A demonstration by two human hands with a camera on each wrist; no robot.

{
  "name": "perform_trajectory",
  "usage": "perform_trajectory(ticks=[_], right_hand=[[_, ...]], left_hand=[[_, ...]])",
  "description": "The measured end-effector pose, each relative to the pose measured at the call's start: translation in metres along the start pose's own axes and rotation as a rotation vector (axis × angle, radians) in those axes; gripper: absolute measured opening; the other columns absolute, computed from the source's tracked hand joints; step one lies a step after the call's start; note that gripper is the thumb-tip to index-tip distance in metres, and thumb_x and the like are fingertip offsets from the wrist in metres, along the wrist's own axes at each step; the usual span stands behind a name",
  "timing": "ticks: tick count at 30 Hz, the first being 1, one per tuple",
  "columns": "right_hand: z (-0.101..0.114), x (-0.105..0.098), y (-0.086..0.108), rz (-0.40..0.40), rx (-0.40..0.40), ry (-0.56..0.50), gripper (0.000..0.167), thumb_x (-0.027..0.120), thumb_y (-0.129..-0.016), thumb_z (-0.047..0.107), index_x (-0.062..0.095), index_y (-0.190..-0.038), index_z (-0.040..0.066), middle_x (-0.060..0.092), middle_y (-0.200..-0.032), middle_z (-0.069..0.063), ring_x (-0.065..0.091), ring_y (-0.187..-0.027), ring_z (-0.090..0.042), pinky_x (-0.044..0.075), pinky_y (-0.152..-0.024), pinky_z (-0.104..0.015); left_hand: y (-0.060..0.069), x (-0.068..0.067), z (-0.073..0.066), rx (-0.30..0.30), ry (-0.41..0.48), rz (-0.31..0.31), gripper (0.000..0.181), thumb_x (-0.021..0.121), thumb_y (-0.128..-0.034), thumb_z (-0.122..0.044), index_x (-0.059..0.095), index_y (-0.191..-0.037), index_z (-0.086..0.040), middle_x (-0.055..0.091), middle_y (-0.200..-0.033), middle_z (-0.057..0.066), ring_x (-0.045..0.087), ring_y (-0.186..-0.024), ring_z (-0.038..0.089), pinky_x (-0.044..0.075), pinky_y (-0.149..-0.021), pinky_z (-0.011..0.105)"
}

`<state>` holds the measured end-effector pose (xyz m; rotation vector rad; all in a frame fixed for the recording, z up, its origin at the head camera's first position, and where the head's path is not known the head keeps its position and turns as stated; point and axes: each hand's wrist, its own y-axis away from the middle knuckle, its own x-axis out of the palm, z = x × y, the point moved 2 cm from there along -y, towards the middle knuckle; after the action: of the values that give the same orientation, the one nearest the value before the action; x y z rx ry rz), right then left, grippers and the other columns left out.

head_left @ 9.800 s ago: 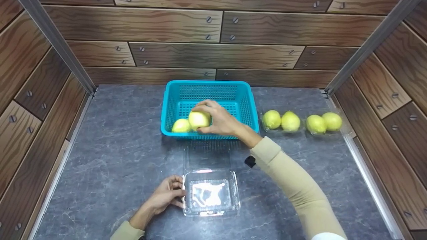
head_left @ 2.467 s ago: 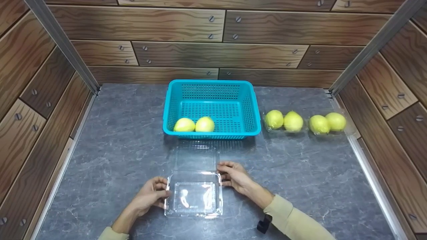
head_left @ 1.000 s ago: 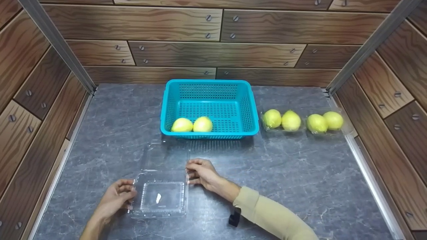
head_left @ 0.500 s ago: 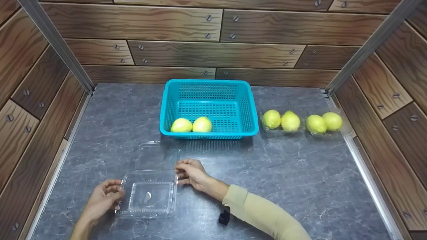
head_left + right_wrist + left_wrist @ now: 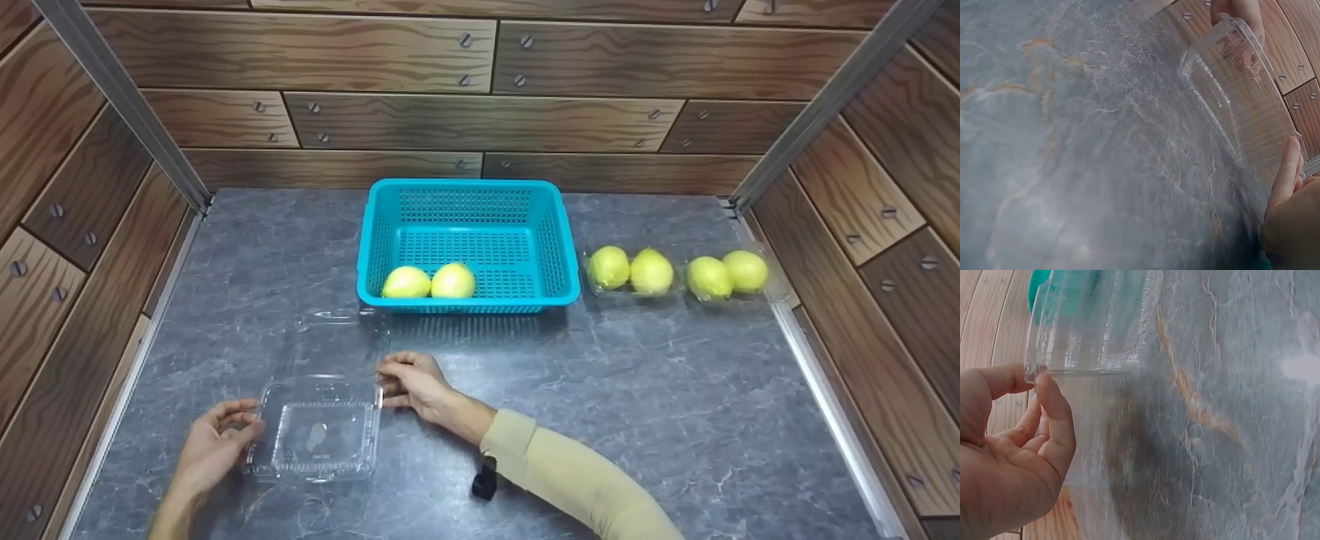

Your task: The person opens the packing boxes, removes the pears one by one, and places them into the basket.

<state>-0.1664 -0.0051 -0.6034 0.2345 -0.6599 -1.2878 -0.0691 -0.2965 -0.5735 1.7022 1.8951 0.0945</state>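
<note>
Clear square plastic clamshell container [image 5: 322, 442] sliding left: moments ago standing directly in front of turquoise rectangular mesh basket [image 5: 466, 302], now lying nearer person and off basket's left end. Lid [image 5: 330, 319] staying open, reaching toward basket. Bare left hand [image 5: 214, 442] clamping left rim between thumb and fingers. Bare right hand [image 5: 420, 386], earlier holding fruit over basket, now clamping right rim near lid hinge. Two round yellow-green fruits [image 5: 453, 280] remaining side by side in basket, unmoved since frame before.

Glossy clear plastic container [image 5: 326, 439], matt cloth sleeve [image 5: 577, 480]
</note>
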Motion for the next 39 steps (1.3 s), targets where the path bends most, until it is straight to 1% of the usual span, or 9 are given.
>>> perform_trajectory(ticks=[4,8,12,15,20,26,29,33,39], right_hand=[[0.002,0.006,-0.001,0.01,0.001,-0.012,0.022,0.07,-0.095,0.005,0.062,-0.115,0.002,0.067,-0.085,-0.004,0.066,-0.062,-0.01,0.067,-0.059,-0.029],[0.003,0.008,-0.001,0.02,0.004,-0.025,0.019,0.069,-0.096,0.004,0.062,-0.113,0.002,0.067,-0.085,-0.005,0.066,-0.062,-0.012,0.068,-0.061,-0.03],[0.005,0.008,-0.002,0.018,0.006,-0.043,0.015,0.069,-0.095,0.003,0.063,-0.109,0.004,0.067,-0.085,-0.005,0.066,-0.062,-0.013,0.069,-0.064,-0.032],[0.006,0.008,-0.004,0.017,0.001,-0.042,0.014,0.07,-0.095,0.004,0.064,-0.108,0.005,0.067,-0.086,-0.005,0.066,-0.063,-0.013,0.069,-0.065,-0.033],[0.007,0.01,-0.005,0.008,-0.01,-0.031,0.018,0.071,-0.095,0.005,0.065,-0.112,0.002,0.067,-0.087,-0.005,0.066,-0.063,-0.014,0.07,-0.067,-0.035],[0.008,0.012,-0.008,0.003,-0.016,-0.034,0.019,0.07,-0.096,0.005,0.064,-0.114,0.002,0.066,-0.088,-0.005,0.066,-0.063,-0.013,0.069,-0.066,-0.034],[0.009,0.014,-0.009,0.001,-0.013,-0.036,0.017,0.071,-0.096,0.005,0.063,-0.111,0.004,0.066,-0.087,-0.004,0.067,-0.061,-0.013,0.069,-0.065,-0.033],[0.009,0.015,-0.013,-0.006,-0.006,-0.035,0.016,0.073,-0.095,0.004,0.063,-0.108,0.006,0.066,-0.086,-0.004,0.066,-0.061,-0.013,0.069,-0.062,-0.032],[0.009,0.015,-0.018,-0.016,-0.007,-0.026,0.016,0.073,-0.095,0.004,0.064,-0.109,0.005,0.067,-0.086,-0.004,0.065,-0.062,-0.014,0.069,-0.063,-0.033]], left_hand=[[0.001,-0.002,-0.001,0.032,-0.069,-0.051,0.049,0.07,-0.0986,-0.008,0.052,-0.143,0.005,0.066,-0.106,0.0,0.054,-0.062,0.004,0.05,-0.054,0.021],[0.008,-0.003,-0.006,0.071,-0.213,-0.085,0.051,0.074,-0.0989,-0.021,0.055,-0.141,0.001,0.066,-0.121,0.015,0.065,-0.081,0.011,0.053,-0.067,0.02],[0.019,0.0,-0.014,0.16,-0.346,-0.132,0.056,0.075,-0.0986,-0.034,0.057,-0.139,0.0,0.059,-0.136,0.024,0.064,-0.114,0.032,0.057,-0.094,0.037],[0.025,0.005,-0.02,0.262,-0.384,-0.218,0.053,0.076,-0.0969,-0.032,0.06,-0.135,0.001,0.058,-0.135,0.026,0.056,-0.124,0.042,0.051,-0.102,0.055],[0.038,0.017,-0.032,0.445,-0.428,-0.349,0.044,0.085,-0.0886,-0.024,0.069,-0.124,-0.002,0.065,-0.127,0.024,0.056,-0.119,0.042,0.049,-0.096,0.062],[0.053,0.03,-0.045,0.678,-0.472,-0.372,0.041,0.092,-0.0782,-0.02,0.076,-0.113,-0.005,0.073,-0.114,0.014,0.063,-0.104,0.036,0.053,-0.088,0.058],[0.059,0.036,-0.048,0.759,-0.498,-0.377,0.04,0.095,-0.0744,-0.02,0.078,-0.109,-0.009,0.073,-0.107,0.007,0.063,-0.098,0.029,0.053,-0.084,0.051],[0.063,0.041,-0.048,0.799,-0.566,-0.358,0.039,0.097,-0.0712,-0.024,0.08,-0.105,-0.015,0.072,-0.099,0.0,0.06,-0.094,0.02,0.053,-0.08,0.044],[0.068,0.047,-0.046,0.782,-0.671,-0.312,0.034,0.098,-0.0706,-0.032,0.081,-0.098,-0.02,0.066,-0.089,-0.01,0.057,-0.086,0.012,0.049,-0.076,0.037]])
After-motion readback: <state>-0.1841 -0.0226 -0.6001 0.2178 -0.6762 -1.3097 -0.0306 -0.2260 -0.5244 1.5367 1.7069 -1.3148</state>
